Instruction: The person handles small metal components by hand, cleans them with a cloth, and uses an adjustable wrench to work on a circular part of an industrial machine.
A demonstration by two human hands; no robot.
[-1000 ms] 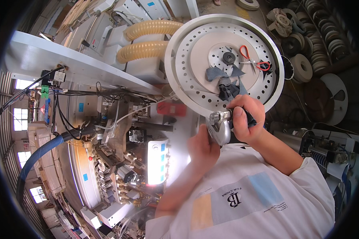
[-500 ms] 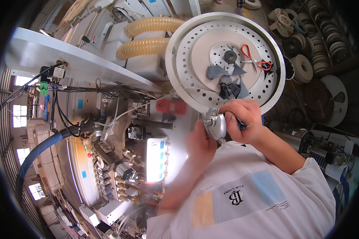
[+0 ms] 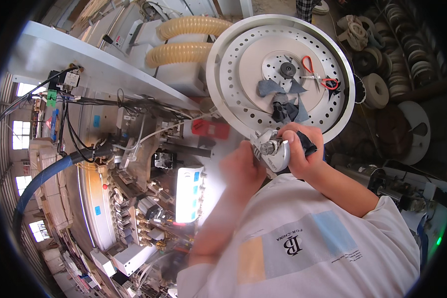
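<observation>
My right hand (image 3: 307, 155) is closed around a shiny silver tool that looks like an adjustable wrench (image 3: 279, 161), held just in front of my chest. A piece of black material (image 3: 307, 143) pokes out between the right fingers. Beside it my left hand (image 3: 244, 166), somewhat blurred, is closed at a metal fitting (image 3: 267, 148) that sits against the wrench's jaws. What lies inside the left fist is mostly hidden. Just beyond my hands stands a round white perforated turntable (image 3: 233, 107). On it lie red-handled scissors (image 3: 310, 77), grey cloth scraps (image 3: 270, 88) and a crumpled black scrap (image 3: 285, 110).
To the left runs a machine with a white beam (image 3: 104, 67), black cables, a blue hose (image 3: 44, 179) and a bright lamp panel (image 3: 188, 193). Two ribbed yellowish ducts (image 3: 181, 53) lie behind. Rolls of edging tape (image 3: 375, 92) are stacked at the right.
Both hands stay together at the wrench, which has turned so its jaw and the fitting show more. The view has shifted slightly. A checked garment shows more at the top.
</observation>
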